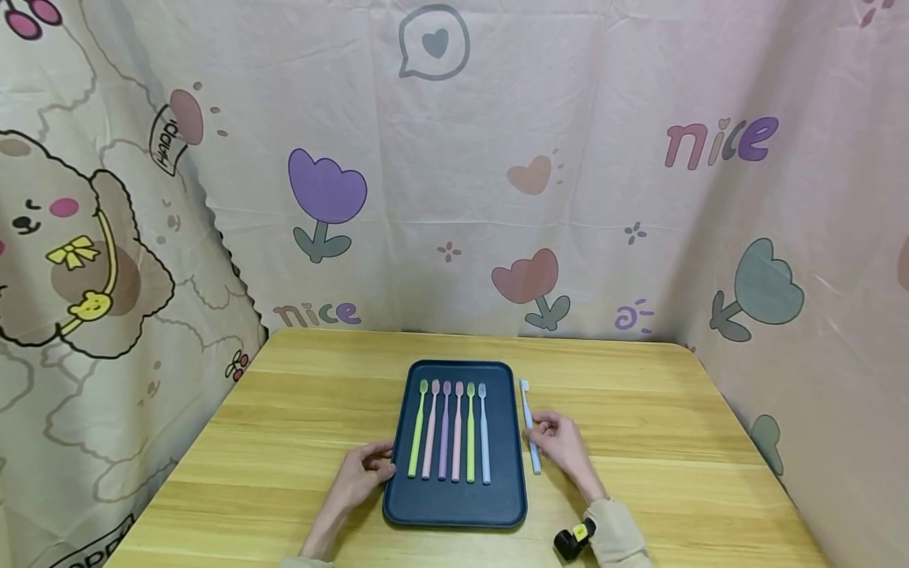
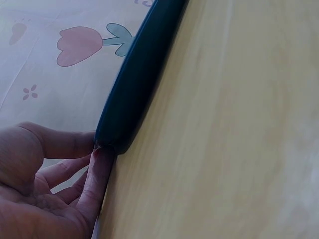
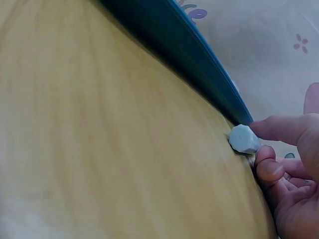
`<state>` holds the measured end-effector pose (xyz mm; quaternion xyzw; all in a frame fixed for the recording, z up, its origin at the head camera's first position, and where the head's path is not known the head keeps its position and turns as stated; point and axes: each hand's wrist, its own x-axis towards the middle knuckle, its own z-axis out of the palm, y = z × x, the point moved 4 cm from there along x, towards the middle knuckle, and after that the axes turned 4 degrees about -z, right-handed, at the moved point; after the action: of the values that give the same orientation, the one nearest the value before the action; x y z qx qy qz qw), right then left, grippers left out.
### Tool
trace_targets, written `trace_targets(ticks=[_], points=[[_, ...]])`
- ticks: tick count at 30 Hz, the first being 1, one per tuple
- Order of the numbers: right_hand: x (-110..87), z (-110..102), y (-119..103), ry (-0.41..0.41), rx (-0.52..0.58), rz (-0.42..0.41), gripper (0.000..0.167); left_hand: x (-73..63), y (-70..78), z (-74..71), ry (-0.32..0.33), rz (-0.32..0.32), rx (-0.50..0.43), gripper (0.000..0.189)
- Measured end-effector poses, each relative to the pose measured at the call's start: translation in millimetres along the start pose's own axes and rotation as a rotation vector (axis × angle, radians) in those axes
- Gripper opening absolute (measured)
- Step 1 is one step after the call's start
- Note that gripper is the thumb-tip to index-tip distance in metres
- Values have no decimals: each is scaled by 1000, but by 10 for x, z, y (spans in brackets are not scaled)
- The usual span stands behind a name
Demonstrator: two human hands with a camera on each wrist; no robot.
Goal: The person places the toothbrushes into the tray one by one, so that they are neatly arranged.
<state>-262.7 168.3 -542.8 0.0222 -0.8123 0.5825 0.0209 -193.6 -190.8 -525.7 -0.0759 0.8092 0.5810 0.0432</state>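
A dark blue tray (image 1: 454, 506) lies on the table with several toothbrushes in an upright row, heads toward the back: two green, two pink, one purple (image 1: 444, 442) and one light blue (image 1: 485, 442). My left hand (image 1: 360, 476) pinches the tray's left edge; in the left wrist view the thumb (image 2: 70, 143) is at the rim and a finger lies against the edge below. Just beyond the tray's right side, my right hand (image 1: 561, 443) holds another light blue toothbrush (image 1: 535, 459) between thumb and fingers. Its handle end (image 3: 242, 139) shows close to the table in the right wrist view.
The wooden table (image 1: 639, 418) extends to both sides of the tray. A printed curtain (image 1: 454, 197) hangs behind the table and along its sides. A black wrist device (image 1: 574, 539) is strapped at the right sleeve (image 1: 616, 530).
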Motion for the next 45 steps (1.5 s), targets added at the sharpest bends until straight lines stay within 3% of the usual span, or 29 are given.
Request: trace_targets(ticks=[19, 36, 45], points=[[32, 14, -60, 70, -234, -44, 19, 1, 6, -3, -10, 7, 0, 42], [-25, 5, -50, 68, -121, -55, 11, 5, 11, -6, 8, -12, 7, 41], [-48, 18, -6, 37, 52, 40, 16, 4, 24, -2, 2, -14, 10, 42]])
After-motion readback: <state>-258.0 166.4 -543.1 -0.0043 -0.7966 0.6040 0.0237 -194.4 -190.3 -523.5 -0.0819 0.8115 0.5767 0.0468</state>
